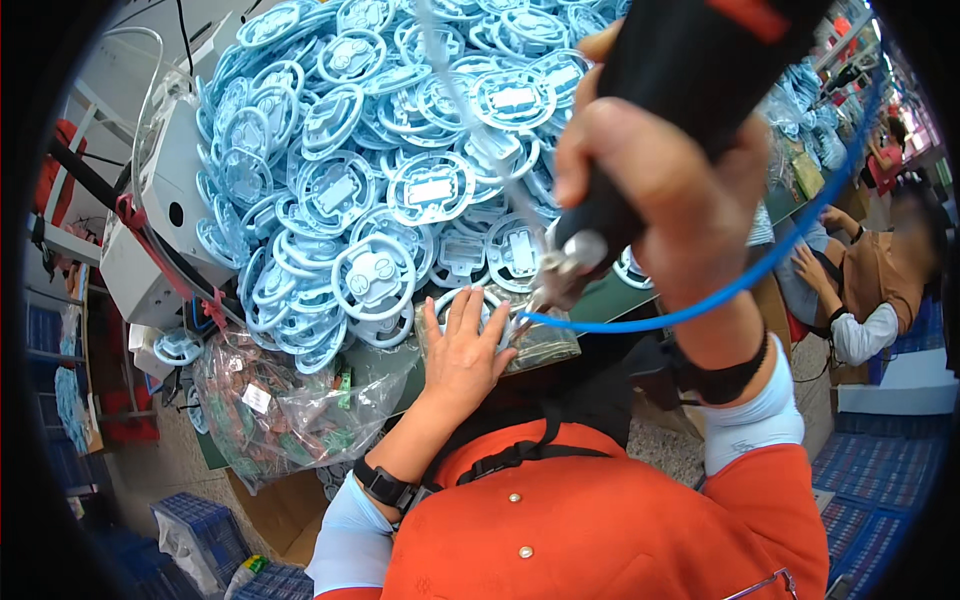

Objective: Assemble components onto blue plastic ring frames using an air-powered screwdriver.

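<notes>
My right hand [665,190] is wrapped round a black powered screwdriver [690,75], which slants down to the left. Its metal tip [560,275] points toward the table edge, close to my left fingers. A blue hose [780,255] curves past my right wrist to near that tip. My left hand [462,345] lies flat with fingers spread on a light blue plastic ring-shaped part [490,305], mostly covered by the fingers. Beyond both hands rises a large heap of similar light blue steering-wheel-like parts [335,190].
Left of my left hand, a clear plastic bag [285,410] holds small green and reddish pieces. A white machine [165,220] with cables stands at the far left. At the right sits another person [880,270]. Stacked blue trays [880,480] are at lower right.
</notes>
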The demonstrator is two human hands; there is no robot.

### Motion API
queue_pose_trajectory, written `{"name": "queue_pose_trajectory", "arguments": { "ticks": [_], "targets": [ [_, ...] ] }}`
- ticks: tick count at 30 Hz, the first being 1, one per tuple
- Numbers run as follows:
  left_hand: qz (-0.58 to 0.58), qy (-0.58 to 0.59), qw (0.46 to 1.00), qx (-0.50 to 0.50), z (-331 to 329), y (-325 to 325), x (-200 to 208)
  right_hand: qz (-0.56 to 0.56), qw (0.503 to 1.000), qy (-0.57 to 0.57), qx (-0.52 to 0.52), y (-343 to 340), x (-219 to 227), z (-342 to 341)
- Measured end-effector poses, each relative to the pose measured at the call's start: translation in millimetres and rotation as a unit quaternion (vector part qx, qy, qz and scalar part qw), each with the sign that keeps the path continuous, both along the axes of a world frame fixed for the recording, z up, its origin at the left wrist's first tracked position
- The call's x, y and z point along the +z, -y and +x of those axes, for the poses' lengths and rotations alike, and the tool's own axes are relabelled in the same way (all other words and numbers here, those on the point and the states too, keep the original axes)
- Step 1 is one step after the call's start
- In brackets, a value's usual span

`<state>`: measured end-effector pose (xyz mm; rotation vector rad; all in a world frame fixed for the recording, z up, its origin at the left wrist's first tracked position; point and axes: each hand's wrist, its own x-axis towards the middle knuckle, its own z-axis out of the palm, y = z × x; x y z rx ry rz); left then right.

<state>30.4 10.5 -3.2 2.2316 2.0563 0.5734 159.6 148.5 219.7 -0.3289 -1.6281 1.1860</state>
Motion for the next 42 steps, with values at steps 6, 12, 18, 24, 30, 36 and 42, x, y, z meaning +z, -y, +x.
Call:
{"name": "queue_pose_trajectory", "arguments": {
  "ticks": [6, 12, 18, 24, 30, 36, 42],
  "targets": [
    [-0.006, 0.035, 0.999, -0.007, 4, 2, -11, 0.028, 0.999, 0.020, -0.009, -12, -25, -9],
    [0.025, 0.067, 0.997, -0.024, 4, 4, -18, 0.007, 0.999, 0.028, 0.029, -12, -40, -18],
    [0.024, 0.073, 0.997, -0.021, 2, 3, -12, -0.012, 0.999, 0.019, 0.041, -12, -43, -24],
    [0.017, 0.080, 0.996, -0.023, 1, -2, -12, -0.038, 0.999, 0.021, -0.004, -16, -53, -23],
    [0.005, 0.093, 0.995, -0.024, 2, 2, -13, -0.009, 1.000, 0.014, -0.005, -10, -69, -21],
    [0.000, 0.049, 0.998, -0.027, -1, 9, -14, -0.054, 0.998, -0.025, -0.019, -1, -18, -7],
    [-0.024, 0.113, 0.993, 0.029, -17, 15, 21, -0.016, 0.996, 0.070, -0.051, -25, -38, 0]
  ]
}}
